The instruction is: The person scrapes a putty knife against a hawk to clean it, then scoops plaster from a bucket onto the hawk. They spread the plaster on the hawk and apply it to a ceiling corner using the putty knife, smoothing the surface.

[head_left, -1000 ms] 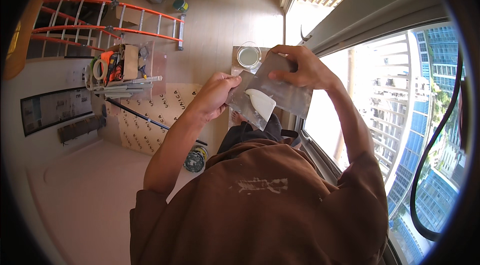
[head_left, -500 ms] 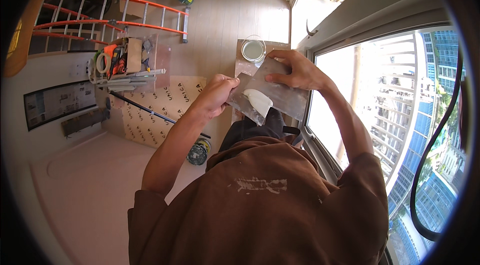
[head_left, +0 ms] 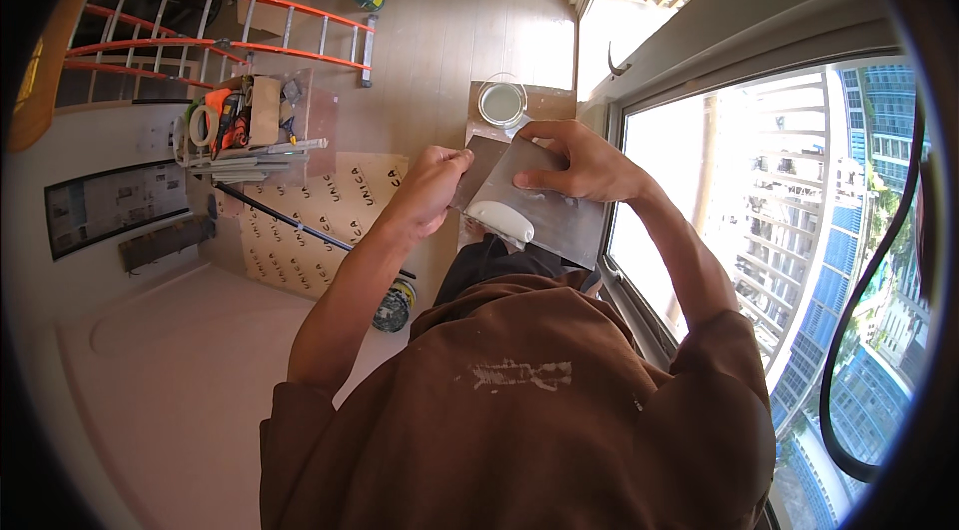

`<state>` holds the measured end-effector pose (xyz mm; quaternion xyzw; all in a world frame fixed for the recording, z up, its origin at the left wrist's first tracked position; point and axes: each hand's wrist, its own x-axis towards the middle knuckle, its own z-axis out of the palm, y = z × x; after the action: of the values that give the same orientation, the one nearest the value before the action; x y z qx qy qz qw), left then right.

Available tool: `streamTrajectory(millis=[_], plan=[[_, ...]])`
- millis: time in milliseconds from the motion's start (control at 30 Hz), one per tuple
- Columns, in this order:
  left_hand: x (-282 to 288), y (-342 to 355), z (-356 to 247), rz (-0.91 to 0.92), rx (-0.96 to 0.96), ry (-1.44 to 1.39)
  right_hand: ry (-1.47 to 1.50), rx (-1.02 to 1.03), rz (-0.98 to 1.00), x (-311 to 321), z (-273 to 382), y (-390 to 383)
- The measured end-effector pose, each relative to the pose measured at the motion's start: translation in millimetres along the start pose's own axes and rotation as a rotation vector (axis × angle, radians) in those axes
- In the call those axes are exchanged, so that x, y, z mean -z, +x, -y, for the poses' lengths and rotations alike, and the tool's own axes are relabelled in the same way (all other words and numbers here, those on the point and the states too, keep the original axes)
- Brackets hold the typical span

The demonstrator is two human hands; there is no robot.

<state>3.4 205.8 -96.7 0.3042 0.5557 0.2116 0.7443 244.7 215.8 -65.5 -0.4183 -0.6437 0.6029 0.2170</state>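
While left hand (head_left: 428,192), in head view, is clasping smaller metal blade (head_left: 486,154), thumb near upper corner, right hand (head_left: 589,166) is pinching broader metal blade (head_left: 561,225) between thumb and fingers. White paste (head_left: 502,221) is lying at broader blade's lower left edge, beside smaller blade; bearing blade: cannot tell. Open pail (head_left: 501,102) is standing beyond blades on brown board (head_left: 551,108). Dark tub (head_left: 397,306) is standing beside left forearm, near black pole (head_left: 290,220). Orange ladder (head_left: 249,25) is occupying upper left.
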Motion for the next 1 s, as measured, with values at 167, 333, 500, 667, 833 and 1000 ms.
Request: streamTrajectory(millis=[167,333,500,667,833,1000], plan=[[-14,-27,-22,-0.073,-0.020,-0.023,0.128,-0.179,0.091,18,19,-1],[-6,-48,-32,0.008,-0.016,-0.082,0.184,-0.113,-0.059,55,60,-7],[-2,-63,-45,0.080,-0.071,-0.162,0.066,0.232,-0.248,69,116,-15],[-6,-82,-76,0.228,-0.105,-0.194,-0.172,0.457,-0.424,50,173,-27],[-6,-96,-97,0.256,-0.196,-0.241,-0.758,0.948,-0.396,29,176,-34],[-7,-116,-119,0.266,-0.292,-0.314,-1.057,1.153,-0.423,6,164,-42]])
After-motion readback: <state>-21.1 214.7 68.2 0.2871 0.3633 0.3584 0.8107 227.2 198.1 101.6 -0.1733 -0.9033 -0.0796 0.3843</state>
